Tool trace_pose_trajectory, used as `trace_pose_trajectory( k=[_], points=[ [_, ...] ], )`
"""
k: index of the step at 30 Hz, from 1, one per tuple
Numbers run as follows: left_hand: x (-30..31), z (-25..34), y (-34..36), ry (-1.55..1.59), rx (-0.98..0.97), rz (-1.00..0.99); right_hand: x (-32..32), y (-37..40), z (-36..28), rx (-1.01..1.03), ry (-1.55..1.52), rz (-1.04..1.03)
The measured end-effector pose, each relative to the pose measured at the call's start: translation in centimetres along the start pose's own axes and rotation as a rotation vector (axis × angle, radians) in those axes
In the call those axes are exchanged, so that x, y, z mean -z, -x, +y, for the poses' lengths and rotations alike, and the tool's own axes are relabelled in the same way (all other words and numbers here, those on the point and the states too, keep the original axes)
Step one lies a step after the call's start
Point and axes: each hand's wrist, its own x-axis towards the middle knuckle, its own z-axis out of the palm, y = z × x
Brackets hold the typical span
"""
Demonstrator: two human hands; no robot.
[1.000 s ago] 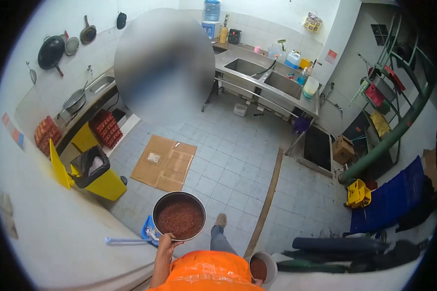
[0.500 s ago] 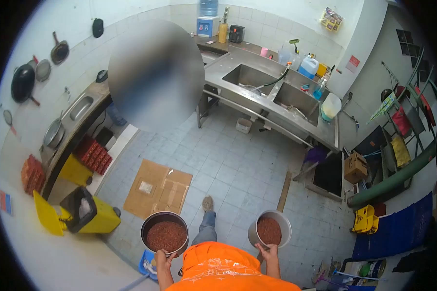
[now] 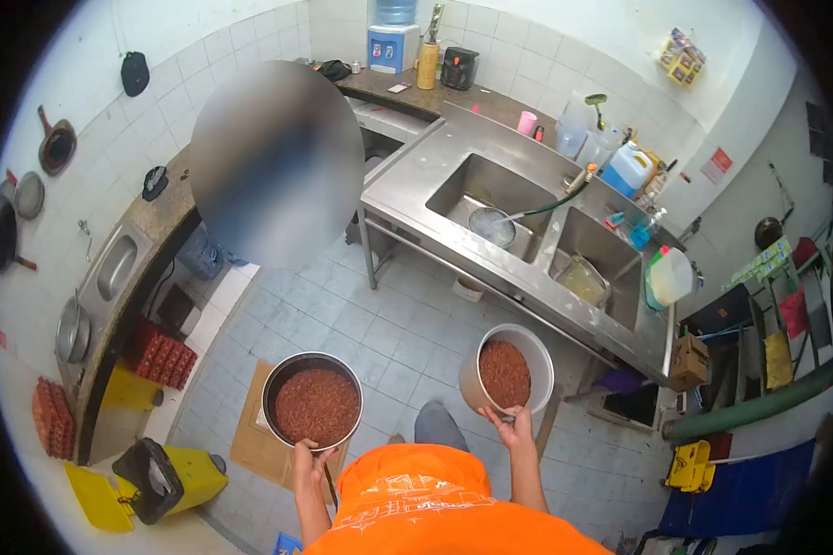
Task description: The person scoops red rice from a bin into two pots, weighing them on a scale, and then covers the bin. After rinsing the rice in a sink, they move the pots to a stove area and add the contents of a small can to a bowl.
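My left hand grips the near edge of a dark-rimmed round pot, which holds a reddish-brown grainy mass. On the right, my right hand holds a lighter, deeper metal pot by its lower near side, tilted a little, with the same kind of reddish-brown contents. Both pots are held apart, out in front of my orange shirt, above the tiled floor.
Ahead is a steel counter with two sinks; a hose runs into a bowl. Flattened cardboard lies under the left pot. A yellow bin stands at left. Beyond is a blurred person.
I have moved forward, so the steel counter and sinks look nearer and the cardboard is now mostly beneath the left pot. Both pots are still in my hands, a little higher in view.
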Motion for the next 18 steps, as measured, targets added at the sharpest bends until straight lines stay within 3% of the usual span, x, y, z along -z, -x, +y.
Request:
trace_pose_trajectory(
  k=[5, 11, 14, 16, 18],
  points=[
    [-13.1, 5.2, -2.2, 0.011, -0.026, 0.071, -14.5, -12.9, -5.4, -0.044, 0.069, -0.096],
    [-30.7, 9.3, -9.4, 0.129, -0.088, 0.172, -30.2, -34.5, -13.8, -0.045, 0.123, -0.205],
    [-38.6, 11.8, -13.4, 0.077, -0.07, 0.143, -36.7, -45.1, -17.7, 0.013, 0.136, -0.135],
    [-46.0, 14.7, -14.6, 0.059, -0.066, 0.234, -41.7, -52.1, -20.6, 0.121, 0.176, -0.175],
    [-51.3, 16.1, -17.7, -0.025, 0.028, 0.186, -44.2, -60.5, -23.4, 0.142, 0.166, -0.179]
  ],
)
